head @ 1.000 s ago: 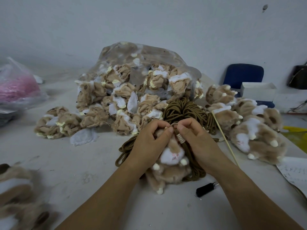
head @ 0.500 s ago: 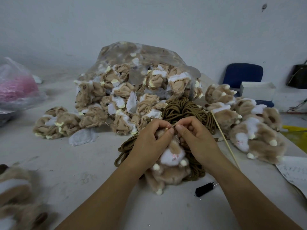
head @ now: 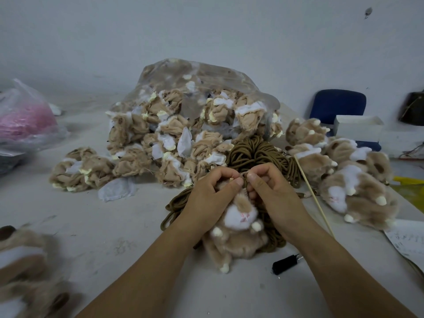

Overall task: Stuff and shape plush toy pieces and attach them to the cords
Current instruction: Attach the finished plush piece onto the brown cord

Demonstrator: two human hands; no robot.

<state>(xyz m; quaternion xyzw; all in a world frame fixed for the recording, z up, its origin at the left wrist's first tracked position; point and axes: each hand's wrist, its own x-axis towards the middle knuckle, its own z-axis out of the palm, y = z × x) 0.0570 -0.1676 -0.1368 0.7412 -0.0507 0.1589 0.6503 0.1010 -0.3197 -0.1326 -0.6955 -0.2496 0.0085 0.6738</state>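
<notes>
We gripped the stuffed plush toy (head: 238, 226) in our left hand (head: 206, 198); our right hand (head: 273, 196) pinched its top, over the brown cords (head: 259, 154).

One wide-angle view, worn on the person's head, faces forward and down across the pale surface (head: 110, 226). Both forearms enter from the bottom edge, so the left hand (head: 210, 198) and right hand (head: 274, 196), on a plush toy (head: 238, 214) and brown cord (head: 257, 154), sit near, just below centre; the wall (head: 206, 31) fills the top, well apart, a blue chair (head: 339, 104) toward the right
</notes>
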